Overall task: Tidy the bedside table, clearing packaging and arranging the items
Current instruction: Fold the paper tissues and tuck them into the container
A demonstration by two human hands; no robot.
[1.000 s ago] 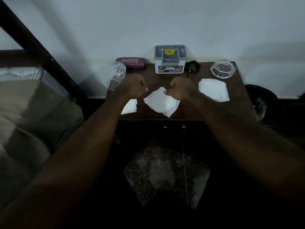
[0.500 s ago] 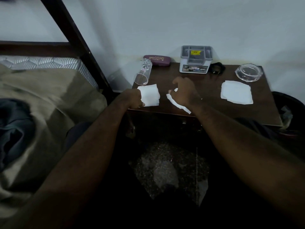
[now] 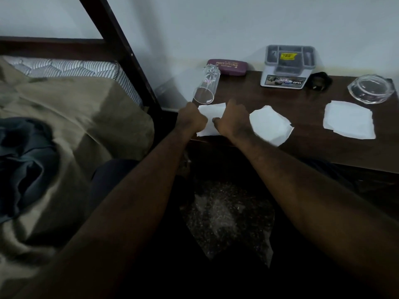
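Three white paper sheets lie on the dark wooden bedside table. My left hand is closed at the left edge of the left sheet. My right hand sits on the same sheet's right side with fingers curled, thumb pointing at my left hand. The middle sheet lies crumpled just right of my right wrist, partly over the table's front edge. The right sheet lies flat, untouched.
A clear glass tumbler lies on its side just behind my left hand. Along the wall stand a maroon spectacle case, a grey organizer box, a black item and a glass ashtray. The bed is to the left.
My right hand let go of the middle sheet and moved left onto the left sheet beside my left hand. The view swung left toward the bed.
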